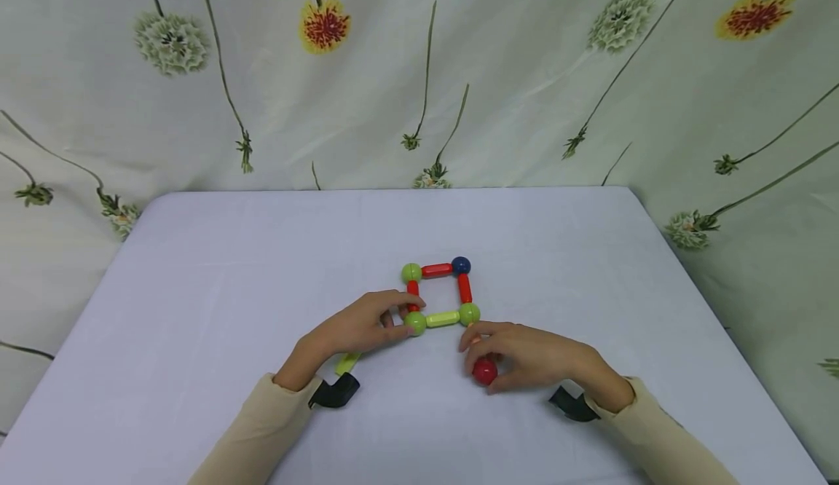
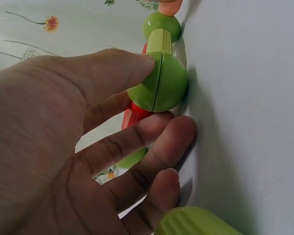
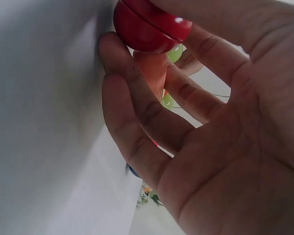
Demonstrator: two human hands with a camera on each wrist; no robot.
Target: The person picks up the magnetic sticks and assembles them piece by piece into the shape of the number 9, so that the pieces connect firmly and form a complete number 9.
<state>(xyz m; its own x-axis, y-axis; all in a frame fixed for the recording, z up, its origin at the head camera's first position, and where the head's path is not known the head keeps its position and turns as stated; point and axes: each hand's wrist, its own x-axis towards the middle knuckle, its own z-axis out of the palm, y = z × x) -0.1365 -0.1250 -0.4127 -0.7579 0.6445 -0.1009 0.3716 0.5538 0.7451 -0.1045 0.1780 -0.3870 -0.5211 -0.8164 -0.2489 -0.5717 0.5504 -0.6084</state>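
Note:
A square of rods and balls lies on the table: two red rods meet at a blue ball. A third red rod runs down the left side from a green ball. Along the near side, a yellow-green rod joins two more green balls. My left hand holds the near left green ball, thumb on its side and fingers behind. My right hand grips a red ball, against which an orange rod stands, pointing to the square's near right corner.
A loose yellow-green rod lies beneath the left wrist. Black wrist mounts sit by both cuffs. The white table ends at a flowered cloth hanging behind it.

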